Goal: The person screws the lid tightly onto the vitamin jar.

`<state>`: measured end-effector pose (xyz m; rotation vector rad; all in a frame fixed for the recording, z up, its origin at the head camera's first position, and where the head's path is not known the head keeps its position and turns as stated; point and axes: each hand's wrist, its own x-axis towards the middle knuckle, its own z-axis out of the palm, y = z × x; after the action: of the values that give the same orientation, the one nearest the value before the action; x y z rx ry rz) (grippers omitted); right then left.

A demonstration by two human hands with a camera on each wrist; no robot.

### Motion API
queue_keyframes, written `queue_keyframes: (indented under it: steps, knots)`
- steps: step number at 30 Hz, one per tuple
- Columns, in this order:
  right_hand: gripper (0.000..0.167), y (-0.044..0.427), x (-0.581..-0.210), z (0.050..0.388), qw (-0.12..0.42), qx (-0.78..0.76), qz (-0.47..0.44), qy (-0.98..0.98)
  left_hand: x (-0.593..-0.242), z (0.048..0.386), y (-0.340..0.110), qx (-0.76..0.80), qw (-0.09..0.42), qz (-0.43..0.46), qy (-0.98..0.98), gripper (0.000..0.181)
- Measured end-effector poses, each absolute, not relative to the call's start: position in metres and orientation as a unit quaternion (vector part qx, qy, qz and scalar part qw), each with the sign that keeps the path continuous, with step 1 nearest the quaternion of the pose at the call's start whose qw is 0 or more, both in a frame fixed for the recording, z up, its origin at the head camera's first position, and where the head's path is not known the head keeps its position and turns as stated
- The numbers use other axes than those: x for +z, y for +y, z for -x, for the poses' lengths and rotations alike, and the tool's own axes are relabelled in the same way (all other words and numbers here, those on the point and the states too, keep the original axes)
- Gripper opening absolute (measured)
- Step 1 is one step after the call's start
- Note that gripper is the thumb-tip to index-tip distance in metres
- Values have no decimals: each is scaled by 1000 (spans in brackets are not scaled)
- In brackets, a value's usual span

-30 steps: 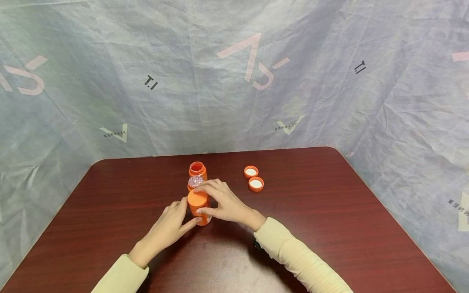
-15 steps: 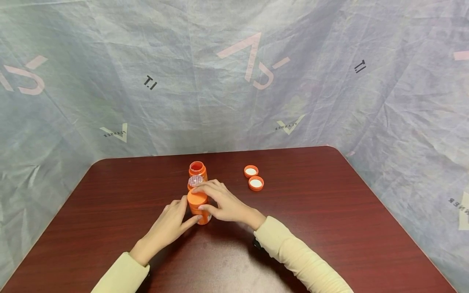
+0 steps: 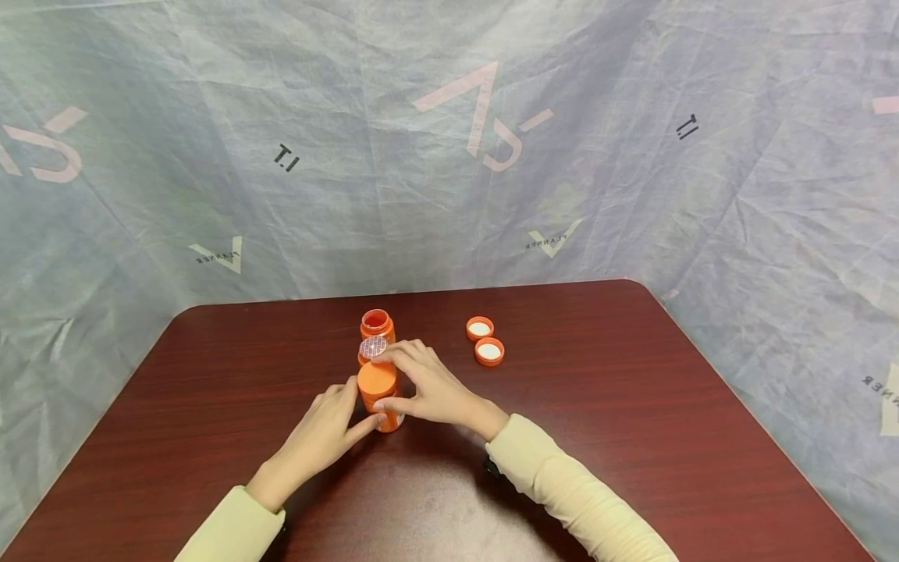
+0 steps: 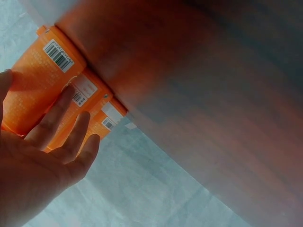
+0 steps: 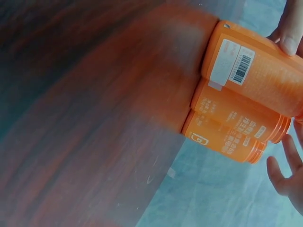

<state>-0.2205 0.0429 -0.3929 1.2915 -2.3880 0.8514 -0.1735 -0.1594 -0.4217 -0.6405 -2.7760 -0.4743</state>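
Nearest of three upright orange bottles in a row is one with its lid (image 3: 378,378) on. The left hand (image 3: 318,439) grips its body (image 4: 40,75) from the left, thumb in front and fingers round the far side. From the right, the right hand (image 3: 437,390) holds the lid between thumb and fingers. Behind it stands a bottle with a patterned seal (image 3: 373,347) on its mouth, and at the back an open-mouthed bottle (image 3: 376,320). The right wrist view shows the bottles side by side, with the gripped bottle (image 5: 270,71) on top.
Two orange lids (image 3: 480,329) (image 3: 489,352) lie with their white insides up, right of the bottles. The dark red table (image 3: 597,406) has a grey printed cloth (image 3: 379,156) hanging behind it and at both sides.
The right thumb and fingers have shifted slightly round the lid. The left hand keeps its place on the bottle.
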Motion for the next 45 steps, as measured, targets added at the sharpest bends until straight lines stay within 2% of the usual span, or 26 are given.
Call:
queue_keyframes:
  steps: [4,12,19,28,35,45]
  knots:
    - [48,43,-394,220,156,291,-460,-824,-422,173,-159,-162,133,227,-951,59]
    - [40,45,-393,220,148,294,-504,-799,-422,173,-159,-168,139,226,-949,60]
    - [38,46,-395,220,140,297,-501,-801,-423,173,-160,-167,138,225,-950,64]
    - [40,45,-394,218,163,293,-481,-810,-423,173,-160,-163,137,224,-951,63]
    - [35,45,-394,219,147,310,-484,-805,-421,173,-161,-168,124,218,-953,74]
    - [35,45,-392,219,118,315,-501,-798,-422,173,-161,-177,130,222,-950,69]
